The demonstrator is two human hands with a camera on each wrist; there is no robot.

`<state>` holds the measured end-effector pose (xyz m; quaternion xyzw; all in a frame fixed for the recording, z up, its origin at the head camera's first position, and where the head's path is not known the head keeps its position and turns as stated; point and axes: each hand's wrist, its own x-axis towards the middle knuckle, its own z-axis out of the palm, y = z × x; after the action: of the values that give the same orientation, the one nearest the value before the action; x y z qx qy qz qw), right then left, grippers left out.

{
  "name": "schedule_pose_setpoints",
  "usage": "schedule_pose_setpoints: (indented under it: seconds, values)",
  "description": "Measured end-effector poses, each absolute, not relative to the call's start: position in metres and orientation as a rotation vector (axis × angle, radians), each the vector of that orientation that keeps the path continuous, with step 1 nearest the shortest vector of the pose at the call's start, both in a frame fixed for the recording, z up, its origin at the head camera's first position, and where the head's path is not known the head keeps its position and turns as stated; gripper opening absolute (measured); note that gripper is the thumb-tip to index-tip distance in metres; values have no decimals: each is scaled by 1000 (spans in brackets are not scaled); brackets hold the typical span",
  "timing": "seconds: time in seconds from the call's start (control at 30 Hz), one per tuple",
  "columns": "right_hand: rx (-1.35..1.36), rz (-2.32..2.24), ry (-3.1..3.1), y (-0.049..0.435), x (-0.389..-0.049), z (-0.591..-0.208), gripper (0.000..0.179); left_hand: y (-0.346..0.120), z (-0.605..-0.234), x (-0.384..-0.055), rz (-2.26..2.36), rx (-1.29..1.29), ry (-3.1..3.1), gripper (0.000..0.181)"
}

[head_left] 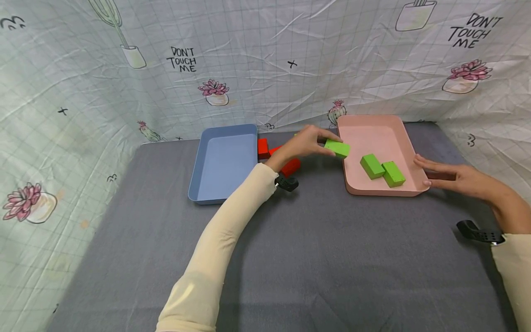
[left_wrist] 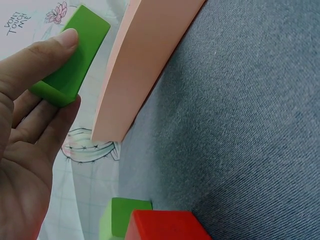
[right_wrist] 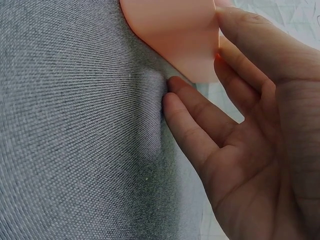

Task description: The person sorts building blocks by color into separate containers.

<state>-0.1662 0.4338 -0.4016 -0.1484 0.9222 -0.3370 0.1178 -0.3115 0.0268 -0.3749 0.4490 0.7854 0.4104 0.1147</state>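
Observation:
My left hand pinches a green block between thumb and fingers, at the left rim of the pink tray. In the left wrist view the thumb lies on one face of that block, which is raised off the table. Two more green blocks lie within the tray, close together. At the tray's right side, my right hand touches the rim near the front corner with extended fingers. The right wrist view shows two fingertips low by the table cloth, beside the tray wall.
A blue tray stands to the left. Several red blocks lie between the trays, partly hidden by my left arm. Another green block sits beside a red one. A printed cloth wall rises behind the grey table.

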Motion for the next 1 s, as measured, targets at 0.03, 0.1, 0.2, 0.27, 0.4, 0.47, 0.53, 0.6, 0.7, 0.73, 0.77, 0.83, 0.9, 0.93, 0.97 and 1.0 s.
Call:
schedule_pose_setpoints:
  seconds: [0.03, 0.1, 0.2, 0.27, 0.4, 0.47, 0.53, 0.6, 0.7, 0.73, 0.77, 0.83, 0.9, 0.93, 0.97, 1.0]
  values:
    - [-436, -985, 2701, 434, -166, -402, 64, 28, -375, -311, 1204, 1314, 2301, 41]
    - [-428, -978, 2702, 435, -166, -402, 64, 29, -376, -311, 1210, 1309, 2294, 41]
    - [-417, -968, 2710, 436, -167, -402, 64, 30, -376, -309, 1219, 1311, 2276, 40]
    - [-418, -965, 2711, 437, -167, -402, 65, 30, -376, -307, 1212, 1330, 2277, 40]
    - [-439, -973, 2718, 436, -167, -403, 64, 30, -376, -305, 1153, 1394, 2337, 40]
    - [-448, -980, 2717, 436, -166, -403, 63, 31, -376, -303, 1123, 1412, 2366, 40]
    - [-449, -983, 2715, 435, -166, -403, 63, 31, -376, -303, 1104, 1417, 2375, 41]
    - [-451, -985, 2712, 434, -165, -402, 63, 32, -376, -303, 1090, 1423, 2379, 42]
    - [-458, -992, 2709, 433, -165, -401, 63, 33, -375, -303, 1074, 1431, 2371, 43]
    - [-462, -997, 2707, 433, -165, -401, 63, 33, -375, -303, 1074, 1436, 2363, 43]
    - [-465, -999, 2706, 433, -165, -401, 63, 33, -375, -303, 1077, 1444, 2355, 43]
    - [-467, -998, 2708, 433, -165, -400, 63, 33, -374, -302, 1089, 1450, 2337, 43]
    - [-459, -989, 2708, 433, -165, -400, 63, 33, -374, -302, 1116, 1454, 2310, 43]
    - [-456, -984, 2709, 433, -165, -400, 64, 33, -374, -301, 1131, 1460, 2298, 43]
    - [-451, -977, 2712, 433, -165, -400, 64, 33, -374, -301, 1146, 1461, 2285, 43]
    - [-446, -971, 2713, 433, -165, -400, 64, 33, -374, -301, 1160, 1461, 2272, 43]
